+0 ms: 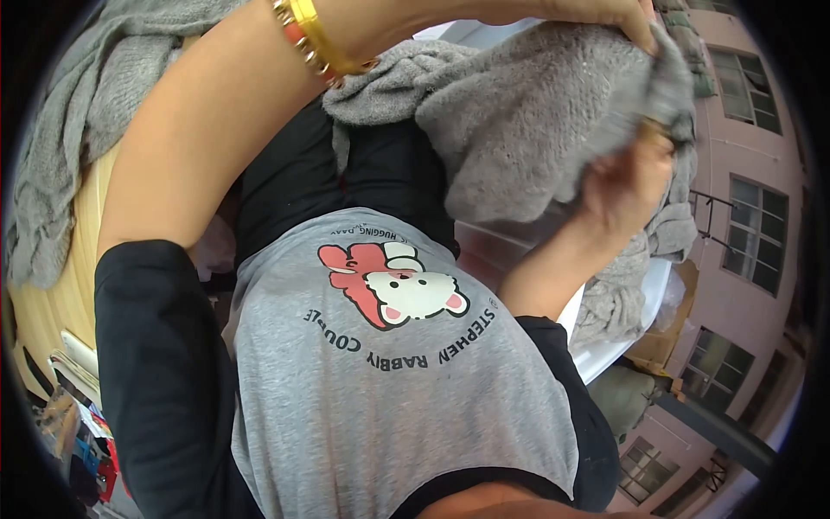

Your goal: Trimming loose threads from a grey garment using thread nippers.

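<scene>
Beyond a pinkish building wall (748, 157), gray knit fabric (519, 121) hangs beside the black trousers (393, 177), pinched at its top by the left hand (605, 10), the right hand (629, 177) blurred against it, finger state indiscernible.

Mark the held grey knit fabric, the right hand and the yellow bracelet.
Grey knit fabric (510, 125): head view, its hanging middle.
Right hand (624, 180): head view, its blurred middle.
Yellow bracelet (321, 39): head view, its band.

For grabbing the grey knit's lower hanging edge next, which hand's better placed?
Likely the right hand: it's lower and nearer that edge of the grey knit, though blurred. The left hand holds the knit higher, at the picture's top edge.
</scene>
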A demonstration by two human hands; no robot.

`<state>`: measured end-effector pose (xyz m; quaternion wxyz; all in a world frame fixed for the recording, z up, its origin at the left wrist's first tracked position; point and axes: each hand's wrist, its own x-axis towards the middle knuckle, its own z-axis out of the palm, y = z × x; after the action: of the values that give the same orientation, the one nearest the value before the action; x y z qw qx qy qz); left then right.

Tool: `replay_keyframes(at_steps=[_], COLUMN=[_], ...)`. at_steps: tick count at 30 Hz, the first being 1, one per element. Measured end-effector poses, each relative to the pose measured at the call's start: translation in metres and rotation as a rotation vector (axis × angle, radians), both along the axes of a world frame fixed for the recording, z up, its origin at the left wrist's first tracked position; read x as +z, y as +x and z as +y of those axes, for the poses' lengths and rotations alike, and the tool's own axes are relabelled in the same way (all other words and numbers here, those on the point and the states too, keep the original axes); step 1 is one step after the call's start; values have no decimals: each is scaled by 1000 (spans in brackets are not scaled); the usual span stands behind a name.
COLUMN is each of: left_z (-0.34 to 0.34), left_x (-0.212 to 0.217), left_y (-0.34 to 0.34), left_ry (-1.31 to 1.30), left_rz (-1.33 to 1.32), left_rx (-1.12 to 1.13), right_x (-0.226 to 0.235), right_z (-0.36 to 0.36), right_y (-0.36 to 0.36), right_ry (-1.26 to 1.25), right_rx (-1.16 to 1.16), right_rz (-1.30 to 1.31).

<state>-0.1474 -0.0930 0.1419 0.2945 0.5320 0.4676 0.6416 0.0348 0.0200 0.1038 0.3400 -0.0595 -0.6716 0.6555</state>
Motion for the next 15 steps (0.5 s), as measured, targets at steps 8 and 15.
replay_keyframes(at_steps=[8, 15], left_z=[12, -34], left_x=[-64, -63], left_y=[16, -9], left_ry=[-17, -54], left_rz=[-418, -424], left_rx=[-566, -304], right_x=[83, 163], right_z=[70, 155], right_y=[11, -12], right_ry=[929, 635], right_rx=[-553, -531], right_rz=[198, 279])
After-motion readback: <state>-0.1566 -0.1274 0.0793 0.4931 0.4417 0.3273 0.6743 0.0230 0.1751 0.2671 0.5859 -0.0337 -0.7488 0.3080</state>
